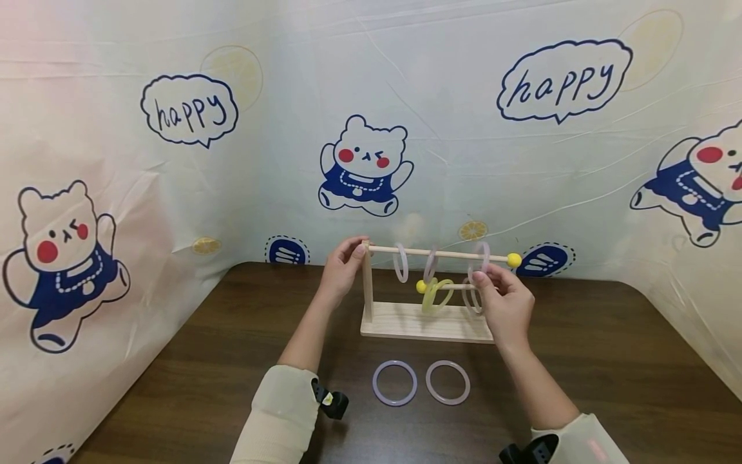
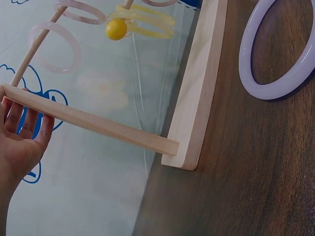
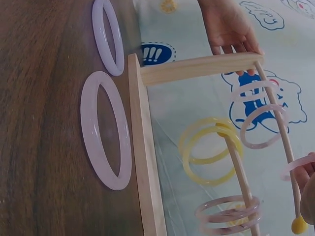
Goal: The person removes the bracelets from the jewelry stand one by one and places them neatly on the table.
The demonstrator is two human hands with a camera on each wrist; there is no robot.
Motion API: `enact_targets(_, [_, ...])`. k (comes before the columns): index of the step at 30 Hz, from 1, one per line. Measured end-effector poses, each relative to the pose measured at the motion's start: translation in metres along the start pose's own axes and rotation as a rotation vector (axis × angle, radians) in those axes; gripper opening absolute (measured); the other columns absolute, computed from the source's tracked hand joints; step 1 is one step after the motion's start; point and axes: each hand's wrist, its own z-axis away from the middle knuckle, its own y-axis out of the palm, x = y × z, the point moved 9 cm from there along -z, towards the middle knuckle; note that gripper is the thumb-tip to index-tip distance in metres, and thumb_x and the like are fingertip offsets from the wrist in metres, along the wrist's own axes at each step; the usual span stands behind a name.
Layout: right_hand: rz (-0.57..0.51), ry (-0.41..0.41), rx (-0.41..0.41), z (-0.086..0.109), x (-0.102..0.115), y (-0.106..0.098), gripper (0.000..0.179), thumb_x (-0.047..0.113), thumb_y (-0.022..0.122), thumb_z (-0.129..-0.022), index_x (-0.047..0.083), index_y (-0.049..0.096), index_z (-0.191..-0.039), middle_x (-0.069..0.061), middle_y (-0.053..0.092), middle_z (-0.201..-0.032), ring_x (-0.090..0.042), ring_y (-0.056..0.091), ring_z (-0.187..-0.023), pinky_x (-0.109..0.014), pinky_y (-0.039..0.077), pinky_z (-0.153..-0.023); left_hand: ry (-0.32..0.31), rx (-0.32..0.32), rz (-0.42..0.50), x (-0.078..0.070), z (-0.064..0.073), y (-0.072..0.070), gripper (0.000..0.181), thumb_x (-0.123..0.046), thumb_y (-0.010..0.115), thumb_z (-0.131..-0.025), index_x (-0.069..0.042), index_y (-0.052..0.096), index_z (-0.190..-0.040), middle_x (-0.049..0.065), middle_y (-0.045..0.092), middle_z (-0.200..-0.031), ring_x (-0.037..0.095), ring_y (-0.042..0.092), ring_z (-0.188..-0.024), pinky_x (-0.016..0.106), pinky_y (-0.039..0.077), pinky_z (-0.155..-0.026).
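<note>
A wooden stand [image 1: 429,324] bears two rods at different heights. My left hand [image 1: 342,265] grips the top of its left post [image 2: 98,122], thumb in front and fingers behind. Near the upper rod's yellow ball [image 1: 514,260], my right hand [image 1: 509,306] pinches a pale pink ring [image 1: 485,254] that hangs round the rod. Farther left on that rod hang a whitish ring [image 1: 400,264] and a pale purple ring [image 1: 429,264]. Yellow rings [image 3: 210,182] and several pinkish rings [image 3: 229,215] hang on the lower rod. Its right end is hidden behind my right hand in the head view.
On the dark wooden table [image 1: 232,386], a lavender ring [image 1: 395,402] and a pink ring [image 1: 448,402] lie flat side by side in front of the base. A printed cloth [image 1: 261,161] hangs behind and at both sides of the table.
</note>
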Motion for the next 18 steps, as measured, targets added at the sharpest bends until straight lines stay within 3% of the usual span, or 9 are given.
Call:
enact_targets(7, [0.008,0.017,-0.014,-0.006,-0.027,-0.004,0.019,0.005,0.070,-0.082,-0.008,0.067,-0.095,-0.021,0.066,-0.082,0.004,0.058,-0.067,-0.010,0.046,-0.057,-0.012,0.006,-0.002,0.000,0.001,0.000,0.032,-0.017,0.048,-0.097,0.001,0.053,-0.123,0.017,0.058,-0.116,0.036,0.053,-0.108,0.040,0.043,-0.090])
enact_targets(16, [-0.012,-0.005,-0.051,-0.004,-0.002,-0.011,0.016,-0.007,0.068,-0.079,-0.016,0.064,-0.091,0.001,0.064,-0.072,0.003,0.056,-0.063,-0.009,0.044,-0.055,-0.015,0.010,-0.003,0.000,0.001,0.000,0.033,-0.018,0.048,-0.097,0.001,0.053,-0.124,0.018,0.057,-0.117,0.033,0.055,-0.107,0.041,0.042,-0.092])
enact_targets(18, [-0.014,0.003,-0.055,-0.006,-0.008,-0.012,0.016,-0.005,0.069,-0.079,-0.014,0.065,-0.092,0.007,0.063,-0.071,0.003,0.056,-0.063,-0.009,0.043,-0.055,-0.013,0.005,-0.009,0.000,0.001,0.000,0.033,-0.018,0.049,-0.097,0.002,0.053,-0.123,0.017,0.058,-0.116,0.032,0.056,-0.105,0.039,0.043,-0.091])
